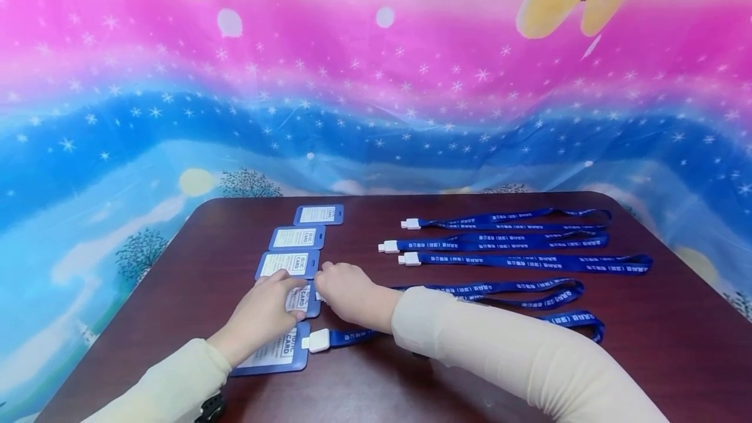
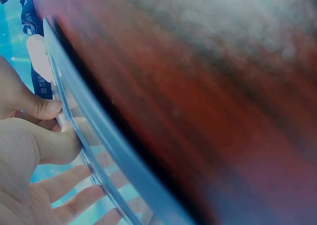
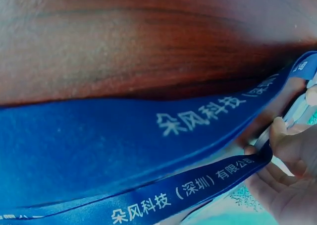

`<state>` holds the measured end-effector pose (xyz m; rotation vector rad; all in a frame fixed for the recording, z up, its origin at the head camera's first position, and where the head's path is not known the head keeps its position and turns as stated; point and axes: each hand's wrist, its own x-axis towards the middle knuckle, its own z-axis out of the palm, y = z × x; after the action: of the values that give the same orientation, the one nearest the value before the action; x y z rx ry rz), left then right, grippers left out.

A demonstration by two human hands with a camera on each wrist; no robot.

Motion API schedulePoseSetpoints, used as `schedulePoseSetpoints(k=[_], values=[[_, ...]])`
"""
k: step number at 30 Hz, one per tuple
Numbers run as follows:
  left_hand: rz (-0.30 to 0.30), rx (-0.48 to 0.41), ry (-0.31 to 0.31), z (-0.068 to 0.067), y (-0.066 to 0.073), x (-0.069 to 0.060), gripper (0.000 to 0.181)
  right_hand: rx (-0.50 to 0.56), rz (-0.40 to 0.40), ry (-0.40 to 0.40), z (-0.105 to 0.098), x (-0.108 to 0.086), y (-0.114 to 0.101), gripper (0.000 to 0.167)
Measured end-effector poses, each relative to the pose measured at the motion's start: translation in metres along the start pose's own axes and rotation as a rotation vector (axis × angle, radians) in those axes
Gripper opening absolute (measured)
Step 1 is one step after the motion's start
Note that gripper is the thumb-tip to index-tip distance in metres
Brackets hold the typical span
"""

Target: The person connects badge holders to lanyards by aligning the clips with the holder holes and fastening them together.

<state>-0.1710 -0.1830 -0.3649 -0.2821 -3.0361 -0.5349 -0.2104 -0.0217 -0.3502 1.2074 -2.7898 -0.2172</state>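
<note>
My left hand (image 1: 264,309) grips a blue-framed badge holder (image 1: 307,302), thumb at its near edge and fingers at the far side. Against that holder's slotted end, my right hand (image 1: 352,289) pinches the clip end of a blue lanyard (image 1: 499,287); the fingers mostly hide the clip. In the right wrist view the lanyard strap (image 3: 188,185) runs to the pinching fingers (image 3: 280,133). Nearer me lies another badge holder (image 1: 299,364), with a white clip (image 1: 319,340) at its slotted end; my left hand and sleeve partly cover it.
Farther back are three more badge holders (image 1: 296,237), arranged in a column. To their right, three blue lanyards (image 1: 499,241) with white clips lie apart from them. The dark wooden table (image 1: 364,384) ends at a patterned cloth backdrop (image 1: 376,116).
</note>
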Motion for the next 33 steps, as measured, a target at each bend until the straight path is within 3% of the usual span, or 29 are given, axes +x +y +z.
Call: schedulePoseSetpoints(k=[11,18,26,29,33], values=[[0.014,0.005,0.015,-0.004,0.007,0.001,0.048,0.007,0.056,0.041,-0.002,-0.004,-0.005,0.027],[0.014,0.026,0.001,-0.003,0.004,0.001,0.048,-0.070,0.021,0.035,0.001,-0.003,-0.006,0.032],[0.027,0.041,-0.112,-0.006,0.000,0.002,0.054,-0.042,-0.020,-0.031,-0.003,-0.005,-0.003,0.037],[0.031,0.091,-0.152,-0.008,0.001,0.001,0.056,-0.044,-0.025,-0.065,-0.007,-0.008,-0.002,0.038],[0.049,0.161,-0.158,-0.010,0.002,0.000,0.056,-0.047,-0.033,-0.080,-0.013,-0.012,0.003,0.037]])
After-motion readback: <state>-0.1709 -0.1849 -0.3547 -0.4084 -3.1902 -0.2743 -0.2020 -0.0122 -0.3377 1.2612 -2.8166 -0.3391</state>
